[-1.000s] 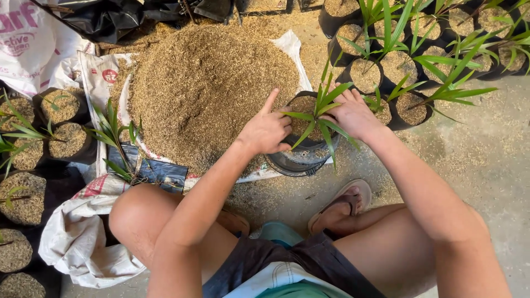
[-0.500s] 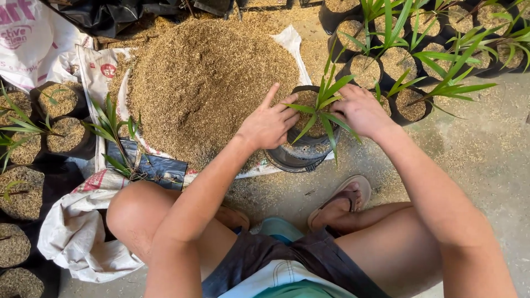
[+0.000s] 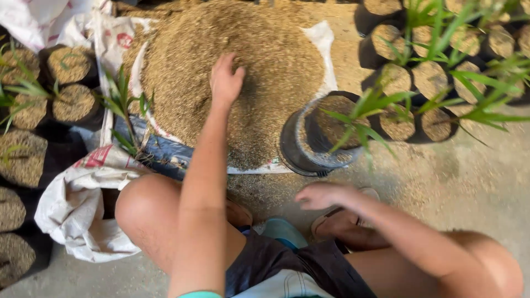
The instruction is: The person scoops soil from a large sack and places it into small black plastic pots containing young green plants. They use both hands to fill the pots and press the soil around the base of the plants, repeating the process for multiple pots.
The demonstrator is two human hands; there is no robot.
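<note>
My left hand [image 3: 225,78] reaches forward onto a large heap of brown husk mix [image 3: 265,60] spread on a white sack, fingers curled into it. My right hand [image 3: 320,195] hovers low over my foot, fingers loosely apart, holding nothing. A black planting bag [image 3: 309,138] filled with the mix stands at the heap's right edge with a green-leaved seedling [image 3: 359,118] in it, and neither hand touches it.
Filled black bags with seedlings [image 3: 436,72] crowd the upper right. More filled bags [image 3: 66,83] stand at the left. A loose seedling [image 3: 127,116] lies on flat black bags by a crumpled white sack [image 3: 83,209]. Bare concrete [image 3: 469,182] lies at right.
Both hands have left the potted seedling. My left hand moved up and left onto the heap; my right hand dropped back toward my foot. The view shifted slightly.
</note>
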